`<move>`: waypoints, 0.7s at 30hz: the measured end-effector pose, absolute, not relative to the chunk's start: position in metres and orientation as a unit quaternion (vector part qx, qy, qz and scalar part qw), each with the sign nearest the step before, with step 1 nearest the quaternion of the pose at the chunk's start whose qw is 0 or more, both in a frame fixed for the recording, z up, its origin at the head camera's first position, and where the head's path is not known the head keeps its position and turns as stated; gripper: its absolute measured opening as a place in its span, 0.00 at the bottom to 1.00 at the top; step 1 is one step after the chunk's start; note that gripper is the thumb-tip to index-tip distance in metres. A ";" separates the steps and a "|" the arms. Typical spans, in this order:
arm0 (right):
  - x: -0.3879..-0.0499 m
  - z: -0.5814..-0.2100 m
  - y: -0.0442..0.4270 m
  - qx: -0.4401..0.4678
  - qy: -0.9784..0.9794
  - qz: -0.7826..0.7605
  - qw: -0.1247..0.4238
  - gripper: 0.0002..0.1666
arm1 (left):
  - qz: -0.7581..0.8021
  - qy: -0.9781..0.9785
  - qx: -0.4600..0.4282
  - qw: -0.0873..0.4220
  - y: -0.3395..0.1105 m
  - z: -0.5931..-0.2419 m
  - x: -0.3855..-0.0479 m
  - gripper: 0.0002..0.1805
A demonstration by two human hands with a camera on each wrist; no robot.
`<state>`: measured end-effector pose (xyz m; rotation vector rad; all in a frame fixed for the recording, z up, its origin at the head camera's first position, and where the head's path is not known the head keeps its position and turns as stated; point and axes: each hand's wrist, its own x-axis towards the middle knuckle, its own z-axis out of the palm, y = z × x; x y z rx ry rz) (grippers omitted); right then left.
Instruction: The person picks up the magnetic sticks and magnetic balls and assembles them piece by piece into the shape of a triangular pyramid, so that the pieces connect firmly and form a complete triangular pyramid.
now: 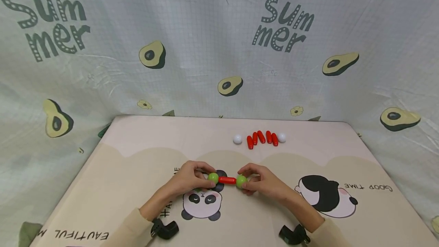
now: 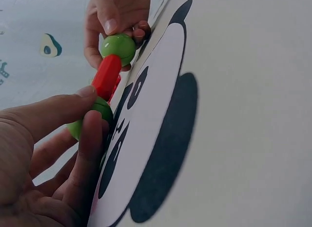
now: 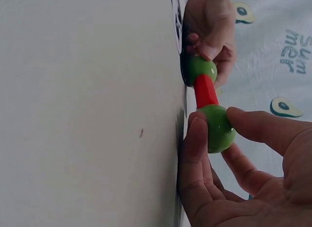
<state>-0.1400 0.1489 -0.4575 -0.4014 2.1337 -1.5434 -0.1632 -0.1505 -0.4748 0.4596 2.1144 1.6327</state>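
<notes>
Two green balls joined by a red rod (image 1: 227, 180) are held between my hands, low over the table by the printed panda. My left hand (image 1: 191, 176) pinches the left green ball (image 1: 213, 178) with thumb and fingers. On the other end, my right hand (image 1: 264, 181) grips the right green ball (image 1: 241, 181). In the left wrist view the red rod (image 2: 107, 77) meets both balls, and the left ball is partly hidden by fingers. The right wrist view shows the near green ball (image 3: 219, 129) between thumb and fingertips.
Farther back on the table (image 1: 144, 132) stand a white ball (image 1: 237, 139), several loose red rods (image 1: 261, 137) and a second white ball (image 1: 281, 137). Behind the table's back edge hangs an avocado-printed cloth (image 1: 195, 48). Black devices (image 1: 166, 229) sit at both wrists.
</notes>
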 end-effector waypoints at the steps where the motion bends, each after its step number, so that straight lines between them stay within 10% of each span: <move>1: -0.140 -0.458 0.149 -0.147 0.779 -0.562 0.237 0.24 | 0.584 0.766 0.168 0.212 -0.151 -0.475 -0.163 0.21; 21: -0.173 -0.430 0.179 -0.139 0.850 -0.486 0.149 0.24 | 0.534 0.802 0.211 0.167 -0.149 -0.472 -0.162 0.21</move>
